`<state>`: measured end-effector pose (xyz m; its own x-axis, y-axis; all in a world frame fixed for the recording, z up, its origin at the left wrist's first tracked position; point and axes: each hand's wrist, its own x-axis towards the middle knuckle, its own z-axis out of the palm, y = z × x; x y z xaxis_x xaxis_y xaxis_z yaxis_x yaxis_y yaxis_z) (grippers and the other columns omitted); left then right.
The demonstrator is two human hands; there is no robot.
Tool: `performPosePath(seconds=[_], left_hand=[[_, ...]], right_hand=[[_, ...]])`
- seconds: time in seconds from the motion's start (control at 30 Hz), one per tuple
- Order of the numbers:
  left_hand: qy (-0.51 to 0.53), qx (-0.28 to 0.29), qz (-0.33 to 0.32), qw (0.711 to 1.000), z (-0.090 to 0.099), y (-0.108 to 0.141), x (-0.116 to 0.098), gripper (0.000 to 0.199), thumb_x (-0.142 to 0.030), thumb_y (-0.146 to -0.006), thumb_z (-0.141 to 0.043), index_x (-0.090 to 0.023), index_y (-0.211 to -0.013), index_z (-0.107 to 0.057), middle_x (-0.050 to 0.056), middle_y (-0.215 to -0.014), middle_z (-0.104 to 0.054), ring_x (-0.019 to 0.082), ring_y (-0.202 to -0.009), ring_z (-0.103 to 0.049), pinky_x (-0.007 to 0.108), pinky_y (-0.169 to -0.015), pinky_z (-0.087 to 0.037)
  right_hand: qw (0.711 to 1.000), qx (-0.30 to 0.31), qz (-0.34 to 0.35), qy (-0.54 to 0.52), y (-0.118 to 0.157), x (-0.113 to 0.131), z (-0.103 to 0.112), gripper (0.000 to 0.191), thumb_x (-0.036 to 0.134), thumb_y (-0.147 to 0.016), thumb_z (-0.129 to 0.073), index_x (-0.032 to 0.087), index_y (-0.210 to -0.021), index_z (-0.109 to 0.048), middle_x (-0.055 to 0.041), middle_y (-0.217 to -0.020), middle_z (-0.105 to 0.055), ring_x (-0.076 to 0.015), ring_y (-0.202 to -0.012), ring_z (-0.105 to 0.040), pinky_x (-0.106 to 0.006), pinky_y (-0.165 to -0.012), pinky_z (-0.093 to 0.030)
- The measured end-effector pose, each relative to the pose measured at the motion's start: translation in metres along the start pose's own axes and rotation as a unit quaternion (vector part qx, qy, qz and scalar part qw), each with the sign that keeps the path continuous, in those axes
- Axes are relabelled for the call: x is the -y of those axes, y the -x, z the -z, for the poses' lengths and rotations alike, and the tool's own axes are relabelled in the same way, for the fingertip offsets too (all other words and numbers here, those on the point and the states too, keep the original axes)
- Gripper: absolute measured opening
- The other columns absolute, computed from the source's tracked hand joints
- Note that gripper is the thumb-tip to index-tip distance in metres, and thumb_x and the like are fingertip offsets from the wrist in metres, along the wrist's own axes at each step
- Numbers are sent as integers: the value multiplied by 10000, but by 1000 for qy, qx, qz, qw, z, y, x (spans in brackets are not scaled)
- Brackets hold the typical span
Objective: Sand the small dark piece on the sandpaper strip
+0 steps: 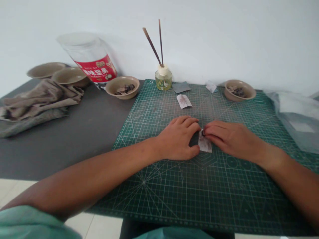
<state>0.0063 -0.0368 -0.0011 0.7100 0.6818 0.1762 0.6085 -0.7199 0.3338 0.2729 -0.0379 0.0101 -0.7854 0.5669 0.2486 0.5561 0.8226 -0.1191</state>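
Your right hand (230, 137) is closing thumb and fingers in a pinch on a small dark piece (203, 133), mostly hidden by the fingertips; you are holding it low over the upper part of a smudged paper sheet (205, 144), though whether it is touching the paper you cannot tell from here; your left hand (183, 137) is lying with thumb and fingers parted, gripping nothing visible, the thumb at the sheet's near left side and a fingertip by its far corner, probably to be keeping the paper from sliding; the sheet is lying between your hands on the green cutting mat (159, 199), likely sparing the surface below; beyond the fingers, a second marked paper (184, 101) and a grey sheet (181, 87) are resting within easy reach; a right-hand bowl (236, 97) and a left-hand bowl (124, 96) are each holding small pieces, presumably so that these are staying gathered; the reed bottle (163, 81) is standing near the wall, seemingly out of the way; farther out, a clear bag (299, 116) is lying at the right, while a lidded jar (96, 68) and a crumpled cloth (37, 99) are sitting at the left.
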Motion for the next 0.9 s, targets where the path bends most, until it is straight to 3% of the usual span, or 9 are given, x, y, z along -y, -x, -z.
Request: performPosePath(seconds=[0.17, 0.3, 0.57, 0.9], left_hand=[[3, 5, -4, 1000, 1, 0, -1, 565, -461, -940, -673, -162, -1418, -647, 150, -1642, -587, 377, -1571, -473, 583, -1333, -392], [0, 7, -2, 1000, 1, 0, 0, 567, -458, -930, -681, -153, -1407, -648, 157, -1638, -590, 380, -1574, -469, 579, -1333, -394], [-3, 5, -3, 1000, 1, -1, -1, 568, -463, -937, -678, -155, -1412, -644, 159, -1635, -592, 377, -1566, -480, 572, -1329, -398], [2, -7, -4, 1000, -1, 0, -1, 529, -456, -952, -647, -176, -1401, -638, 160, -1629, -599, 382, -1549, -502, 599, -1300, -424]], right_hand=[[999, 19, 35, 4, 6, -2, 7, 178, 173, -1083, -576, 217, -1081, -748, -74, -1103, -830, -224, -868, -794, -354, -736, -584], [997, -20, 64, 44, 4, 3, 5, 185, 167, -1077, -576, 216, -1055, -753, -89, -1113, -850, -240, -858, -795, -379, -759, -589], [999, -16, 43, 17, -1, -5, 2, 199, 156, -1083, -558, 203, -1073, -751, -120, -1177, -784, -254, -978, -775, -385, -813, -615], [998, 0, 24, -55, 0, -9, -1, 215, 180, -1090, -538, 239, -1067, -744, -96, -1171, -788, -238, -990, -778, -375, -822, -634]])
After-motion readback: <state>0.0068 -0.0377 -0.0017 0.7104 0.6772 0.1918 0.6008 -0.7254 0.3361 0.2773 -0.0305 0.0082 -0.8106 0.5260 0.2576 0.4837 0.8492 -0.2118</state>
